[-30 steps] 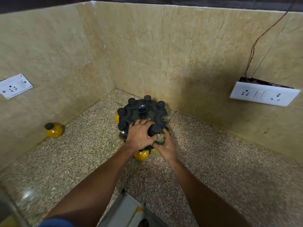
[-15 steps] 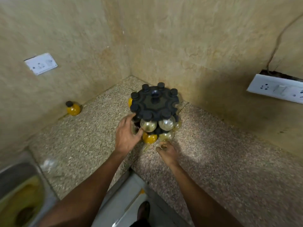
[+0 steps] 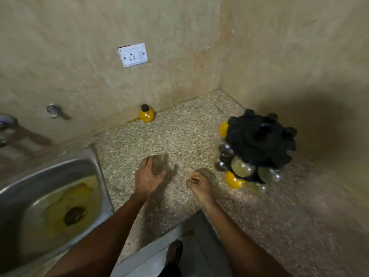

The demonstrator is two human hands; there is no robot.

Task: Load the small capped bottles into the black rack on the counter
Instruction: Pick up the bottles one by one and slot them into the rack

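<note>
The black round rack stands on the speckled counter near the corner at the right, with several small round capped bottles hanging in it, some yellow, some pale. One loose yellow bottle with a black cap stands alone against the back wall. My left hand hovers over the counter left of the rack, fingers curled loosely apart, holding nothing. My right hand is just left of the rack's lower bottles, fingers curled in, with nothing visible in it.
A steel sink with yellowish water lies at the left, with a tap above it. A white wall socket sits on the tiled wall. The counter's front edge runs under my forearms.
Both hands have come off the rack and drawn back to the left. The view has swung left, bringing the sink and the loose bottle toward the middle.
</note>
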